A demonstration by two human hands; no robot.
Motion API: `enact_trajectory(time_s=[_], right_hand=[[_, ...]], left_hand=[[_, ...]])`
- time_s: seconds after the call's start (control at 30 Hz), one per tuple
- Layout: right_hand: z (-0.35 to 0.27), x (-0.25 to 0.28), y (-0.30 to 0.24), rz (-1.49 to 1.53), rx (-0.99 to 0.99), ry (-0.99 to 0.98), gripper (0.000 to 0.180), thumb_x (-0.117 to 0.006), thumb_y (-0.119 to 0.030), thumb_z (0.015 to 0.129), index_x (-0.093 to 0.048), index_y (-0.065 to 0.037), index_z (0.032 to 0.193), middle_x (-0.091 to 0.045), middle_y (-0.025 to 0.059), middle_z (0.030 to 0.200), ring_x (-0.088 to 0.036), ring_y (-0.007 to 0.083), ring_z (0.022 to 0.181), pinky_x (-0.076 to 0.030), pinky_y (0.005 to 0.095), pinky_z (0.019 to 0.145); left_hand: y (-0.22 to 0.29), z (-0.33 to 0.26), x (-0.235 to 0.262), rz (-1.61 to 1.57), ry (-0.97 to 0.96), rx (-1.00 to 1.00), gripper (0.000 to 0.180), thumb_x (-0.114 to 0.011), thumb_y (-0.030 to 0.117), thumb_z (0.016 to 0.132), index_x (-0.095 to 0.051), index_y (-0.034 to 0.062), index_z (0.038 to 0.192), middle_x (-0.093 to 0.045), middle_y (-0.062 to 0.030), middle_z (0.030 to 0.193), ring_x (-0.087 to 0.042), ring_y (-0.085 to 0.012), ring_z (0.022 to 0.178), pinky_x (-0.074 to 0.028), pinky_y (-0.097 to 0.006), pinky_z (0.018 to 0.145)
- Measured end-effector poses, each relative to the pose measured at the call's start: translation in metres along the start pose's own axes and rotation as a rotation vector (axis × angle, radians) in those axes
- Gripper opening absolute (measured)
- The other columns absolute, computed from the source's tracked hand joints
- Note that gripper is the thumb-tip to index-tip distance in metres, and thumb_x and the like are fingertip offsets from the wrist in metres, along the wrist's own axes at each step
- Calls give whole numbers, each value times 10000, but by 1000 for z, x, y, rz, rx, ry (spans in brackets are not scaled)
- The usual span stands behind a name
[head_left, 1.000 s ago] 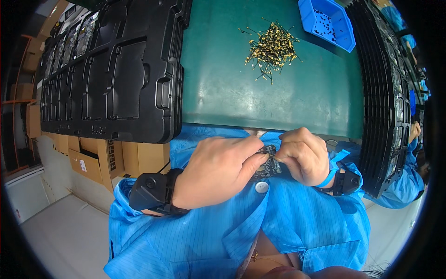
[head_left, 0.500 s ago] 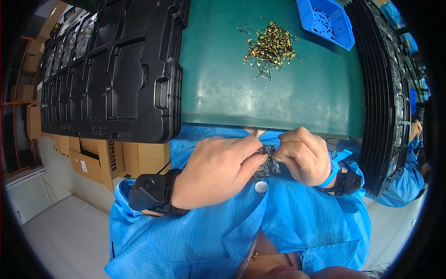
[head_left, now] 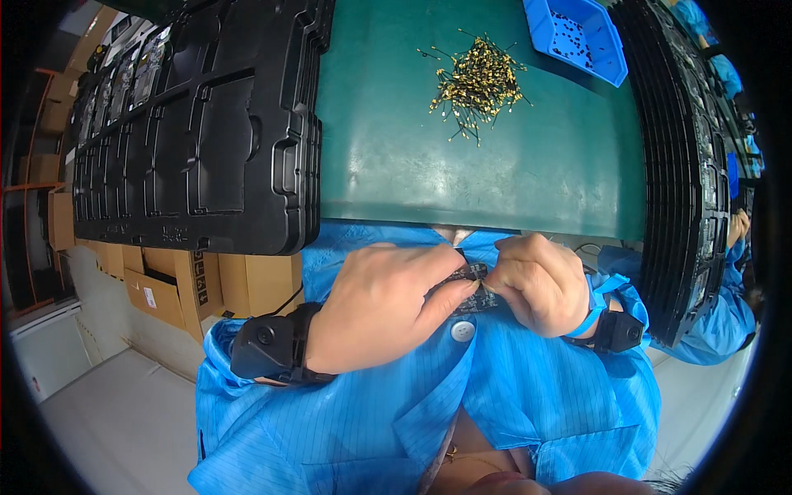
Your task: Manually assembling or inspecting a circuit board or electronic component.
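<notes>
**Both hands pinch a small dark part**

Black trays [head_left: 198,157] sit leftmost. The left hand [head_left: 379,305] and right hand [head_left: 536,285] pinch a small dark part [head_left: 466,285] together against the blue coat [head_left: 462,396], below the green table [head_left: 462,181].

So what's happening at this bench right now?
A person in a blue coat holds a small dark part close to the chest, pinched between the left hand and right hand. Ahead lies a green table with a pile of small gold pieces, a blue bin, and stacked black trays on the left.
</notes>
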State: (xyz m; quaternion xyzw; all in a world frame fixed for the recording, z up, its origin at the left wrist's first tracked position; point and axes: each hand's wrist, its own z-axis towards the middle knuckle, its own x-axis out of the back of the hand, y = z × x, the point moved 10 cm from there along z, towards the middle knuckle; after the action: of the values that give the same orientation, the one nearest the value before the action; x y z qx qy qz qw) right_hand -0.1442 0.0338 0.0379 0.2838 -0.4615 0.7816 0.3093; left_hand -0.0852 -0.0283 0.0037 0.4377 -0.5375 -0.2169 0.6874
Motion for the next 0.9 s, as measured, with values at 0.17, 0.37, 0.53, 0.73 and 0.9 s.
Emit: enact_trajectory(time_s=[0.17, 0.37, 0.53, 0.73, 0.9], right_hand=[[-3, 3, 2, 117, 3, 63, 224, -666, -38, 668, -541, -2, 850, -548, 121, 797, -574, 269, 667, -474, 331, 565], [-6, -4, 18, 279, -250, 53, 243, -695, -46, 680, -534, 5, 855, -577, 108, 812, -583, 281, 686, -479, 333, 587], [-10, -3, 21, 283, -347, 68, 188, -674, -54, 716, -568, -13, 866, -599, 94, 746, -596, 255, 646, -474, 316, 557], [-8, -2, 20, 261, -362, 57, 168, -673, -40, 711, -624, -13, 869, -601, 91, 685, -592, 233, 589, -467, 299, 520], [-9, -2, 20, 285, -362, 55, 152, -675, -33, 708, -632, -9, 852, -606, 92, 681, -593, 227, 572, -466, 293, 505]], left_hand=[[1, 0, 0, -16, 8, -23, 154, -642, 171, 758, -582, 30, 780, -574, -110, 666, -556, -292, 584, -416, -363, 534], [2, -1, 0, -12, 7, -27, 146, -632, 169, 768, -581, 33, 773, -568, -99, 654, -552, -283, 572, -410, -359, 524], [5, -2, 1, 4, 29, -57, 150, -630, 175, 777, -585, 32, 777, -559, -93, 639, -545, -273, 558, -403, -349, 509], [5, -2, 2, 6, 25, -67, 161, -632, 182, 781, -587, 28, 779, -564, -90, 639, -548, -264, 550, -404, -344, 503], [10, -3, 4, 4, 59, -89, 168, -645, 184, 770, -587, 27, 779, -568, -87, 635, -548, -265, 544, -406, -342, 503]])
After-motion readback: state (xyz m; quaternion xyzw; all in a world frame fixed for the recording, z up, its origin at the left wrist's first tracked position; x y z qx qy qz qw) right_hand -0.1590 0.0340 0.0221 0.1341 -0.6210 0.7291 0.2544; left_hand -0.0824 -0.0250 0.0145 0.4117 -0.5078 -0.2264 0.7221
